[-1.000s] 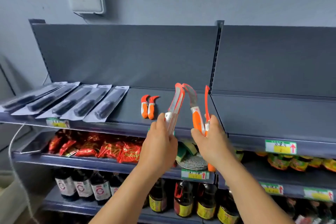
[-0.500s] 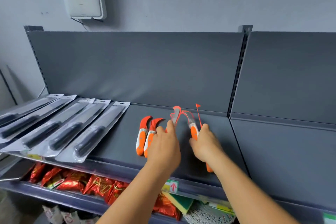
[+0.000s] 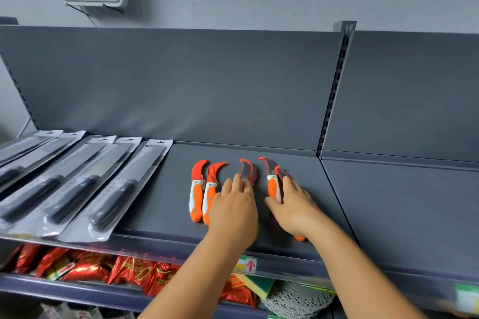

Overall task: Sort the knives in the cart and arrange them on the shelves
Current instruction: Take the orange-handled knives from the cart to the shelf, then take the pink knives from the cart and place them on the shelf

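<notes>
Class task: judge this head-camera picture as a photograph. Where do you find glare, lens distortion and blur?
Head view: soft glare streaks the clear plastic blister packs of black-handled knives; the wide lens bows the grey metal shelf and its slotted upright; the green price label at the lower right is smeared.

On the top shelf [image 3: 160,204] we see a row of packaged knives [image 3: 85,189] at the left, lying side by side and overlapping. Right of them, apart, two curved knives [image 3: 202,194] lie touching, tips toward the back panel [image 3: 181,85]. Just right of these our left hand [image 3: 234,211] rests on a third curved knife [image 3: 247,169]; our right hand [image 3: 295,206] lies over two more [image 3: 272,179]. Below, snack packets [image 3: 85,268] sit on the lower shelf [image 3: 64,290] at the left, sponges [image 3: 256,285] farther right.
</notes>
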`<control>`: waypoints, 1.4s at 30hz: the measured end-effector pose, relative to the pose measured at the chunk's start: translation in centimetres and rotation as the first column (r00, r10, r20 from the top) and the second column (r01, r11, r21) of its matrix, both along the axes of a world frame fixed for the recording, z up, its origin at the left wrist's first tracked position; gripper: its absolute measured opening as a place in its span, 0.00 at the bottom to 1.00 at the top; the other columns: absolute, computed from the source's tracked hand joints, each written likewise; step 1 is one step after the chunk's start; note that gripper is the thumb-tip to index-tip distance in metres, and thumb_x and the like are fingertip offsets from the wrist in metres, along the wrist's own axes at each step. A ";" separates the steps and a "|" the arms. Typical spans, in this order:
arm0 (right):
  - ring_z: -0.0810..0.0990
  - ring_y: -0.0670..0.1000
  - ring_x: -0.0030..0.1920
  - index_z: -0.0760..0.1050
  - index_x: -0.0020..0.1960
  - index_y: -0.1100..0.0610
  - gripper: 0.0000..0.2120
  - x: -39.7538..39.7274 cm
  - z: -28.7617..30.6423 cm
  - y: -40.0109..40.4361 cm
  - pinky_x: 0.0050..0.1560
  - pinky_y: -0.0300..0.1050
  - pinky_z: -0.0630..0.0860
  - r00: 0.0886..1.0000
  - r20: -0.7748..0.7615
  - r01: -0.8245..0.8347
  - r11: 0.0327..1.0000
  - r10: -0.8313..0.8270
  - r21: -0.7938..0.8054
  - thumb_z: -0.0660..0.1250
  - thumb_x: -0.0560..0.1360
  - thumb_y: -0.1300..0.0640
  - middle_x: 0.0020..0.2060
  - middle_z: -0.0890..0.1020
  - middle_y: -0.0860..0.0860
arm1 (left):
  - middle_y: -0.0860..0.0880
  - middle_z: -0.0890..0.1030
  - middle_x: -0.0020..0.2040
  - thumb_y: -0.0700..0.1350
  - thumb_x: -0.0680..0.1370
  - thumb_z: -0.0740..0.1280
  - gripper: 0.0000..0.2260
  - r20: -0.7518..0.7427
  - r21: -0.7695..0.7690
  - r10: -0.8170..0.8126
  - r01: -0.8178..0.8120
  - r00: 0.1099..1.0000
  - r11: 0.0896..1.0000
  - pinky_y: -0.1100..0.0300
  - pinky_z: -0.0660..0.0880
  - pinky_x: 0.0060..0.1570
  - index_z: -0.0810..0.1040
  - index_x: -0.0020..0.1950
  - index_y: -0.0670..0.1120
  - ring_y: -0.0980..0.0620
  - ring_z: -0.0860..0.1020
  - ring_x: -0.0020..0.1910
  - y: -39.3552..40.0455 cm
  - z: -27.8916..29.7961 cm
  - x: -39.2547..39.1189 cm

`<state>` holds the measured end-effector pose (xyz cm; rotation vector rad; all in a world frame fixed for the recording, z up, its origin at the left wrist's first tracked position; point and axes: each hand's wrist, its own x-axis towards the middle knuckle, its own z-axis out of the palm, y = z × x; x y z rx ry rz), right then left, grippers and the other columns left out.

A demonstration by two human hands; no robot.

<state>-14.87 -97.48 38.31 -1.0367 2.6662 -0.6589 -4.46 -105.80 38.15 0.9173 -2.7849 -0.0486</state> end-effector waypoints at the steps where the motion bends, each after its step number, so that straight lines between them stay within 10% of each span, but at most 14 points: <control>1: 0.66 0.55 0.66 0.62 0.67 0.56 0.24 0.2 0.0 0.2 0.62 0.50 0.68 1.000 -0.003 -0.003 1.000 0.003 0.012 0.58 0.77 0.43 0.68 0.67 0.52 | 0.46 0.55 0.77 0.46 0.79 0.60 0.29 0.002 0.005 0.000 0.000 1.000 1.000 0.53 0.58 0.72 0.52 0.77 0.44 0.46 0.55 0.75 -0.2 -0.1 0.1; 20: 0.56 0.50 0.75 0.52 0.77 0.52 0.29 6.5 1.0 8.1 0.71 0.47 0.55 0.960 -0.196 0.159 0.965 -0.201 -0.210 0.53 0.80 0.43 0.76 0.56 0.48 | 0.50 0.66 0.71 0.52 0.80 0.57 0.26 -0.300 -0.007 -0.336 0.350 0.893 0.937 0.56 0.66 0.61 0.55 0.76 0.47 0.48 0.67 0.67 4.7 1.2 4.2; 42: 0.60 0.48 0.72 0.56 0.75 0.50 0.28 19.8 -15.1 42.0 0.68 0.44 0.58 0.670 0.047 0.743 0.669 -0.741 -0.037 0.57 0.78 0.44 0.73 0.63 0.47 | 0.53 0.62 0.74 0.54 0.79 0.58 0.27 -0.047 0.299 -0.871 0.839 0.489 0.455 0.60 0.61 0.68 0.55 0.76 0.50 0.51 0.62 0.71 35.7 -13.0 7.8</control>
